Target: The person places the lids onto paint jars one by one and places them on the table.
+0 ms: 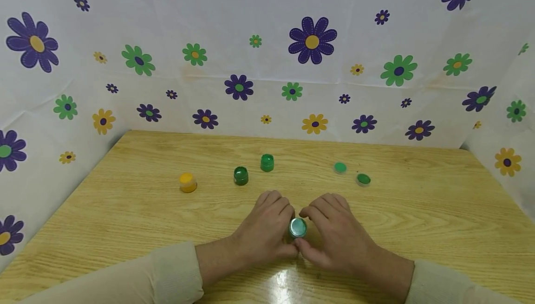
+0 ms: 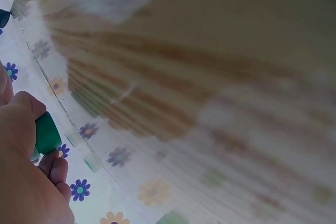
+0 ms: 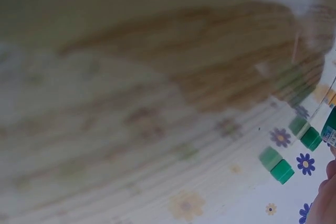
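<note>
1. Head view: the left hand (image 1: 265, 229) and the right hand (image 1: 338, 229) meet over the tabletop (image 1: 422, 220), with 1 small green jar (image 1: 298, 228) between them. I cannot tell if the jar touches the wood.

2. The left grip is clamped on the jar's left side. In the left wrist view, its green side pokes out between finger and thumb.

3. The right grip bends a thumb and a finger round the other side, so it looks clamped on the jar too. I cannot tell how hard it squeezes.

4. The shiny top looks like a lid, still on. To work it loose well, the left grip should hold low and firm, and the right should pinch just the edge.

5. Go slow and keep the jar straight up. A hard tug could make wet paint splash.

6. Mind the dark green pot (image 1: 241, 177) and the bright green pot (image 1: 267, 164): both have no lids, and a bump could spill them.

7. The light lid (image 1: 340, 168) and the dark lid (image 1: 363, 180) lie to the right. The yellow pot (image 1: 188, 183) stands to the left.
</note>
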A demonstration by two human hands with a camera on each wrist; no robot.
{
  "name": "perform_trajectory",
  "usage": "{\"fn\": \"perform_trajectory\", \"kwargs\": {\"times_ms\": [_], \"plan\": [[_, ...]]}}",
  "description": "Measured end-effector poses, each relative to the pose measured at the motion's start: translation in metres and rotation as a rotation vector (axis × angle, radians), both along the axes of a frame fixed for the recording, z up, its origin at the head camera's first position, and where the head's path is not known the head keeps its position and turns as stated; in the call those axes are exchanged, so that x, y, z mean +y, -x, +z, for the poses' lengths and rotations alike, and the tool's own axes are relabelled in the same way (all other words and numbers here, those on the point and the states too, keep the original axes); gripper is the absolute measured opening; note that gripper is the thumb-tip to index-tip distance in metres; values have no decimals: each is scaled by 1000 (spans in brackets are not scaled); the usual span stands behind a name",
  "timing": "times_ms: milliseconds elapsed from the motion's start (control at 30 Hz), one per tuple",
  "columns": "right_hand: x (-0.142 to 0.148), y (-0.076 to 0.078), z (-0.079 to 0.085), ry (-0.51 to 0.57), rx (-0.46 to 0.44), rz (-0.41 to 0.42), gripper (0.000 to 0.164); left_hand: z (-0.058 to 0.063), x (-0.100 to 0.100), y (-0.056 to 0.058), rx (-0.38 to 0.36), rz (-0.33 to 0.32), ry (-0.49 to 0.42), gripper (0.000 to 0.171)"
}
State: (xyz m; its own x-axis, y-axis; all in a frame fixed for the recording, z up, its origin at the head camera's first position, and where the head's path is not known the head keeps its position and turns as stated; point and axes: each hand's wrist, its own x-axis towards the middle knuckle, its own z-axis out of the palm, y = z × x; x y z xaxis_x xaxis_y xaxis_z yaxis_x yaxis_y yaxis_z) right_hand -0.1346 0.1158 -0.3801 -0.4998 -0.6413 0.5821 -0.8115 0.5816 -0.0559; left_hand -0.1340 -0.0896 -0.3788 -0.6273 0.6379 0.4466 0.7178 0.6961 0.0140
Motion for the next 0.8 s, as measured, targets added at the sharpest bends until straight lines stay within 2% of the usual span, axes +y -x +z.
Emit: {"fn": "perform_trajectory", "kwargs": {"times_ms": [200,433,800], "plan": [[0,0,1,-31,-1,19,36,0,0,0,8,-16,-18,47],[0,-1,1,-16,-3,26,31,0,1,0,-9,-11,-16,36],[0,0,0,-8,11,11,27,1,1,0,7,0,-4,34]]}}
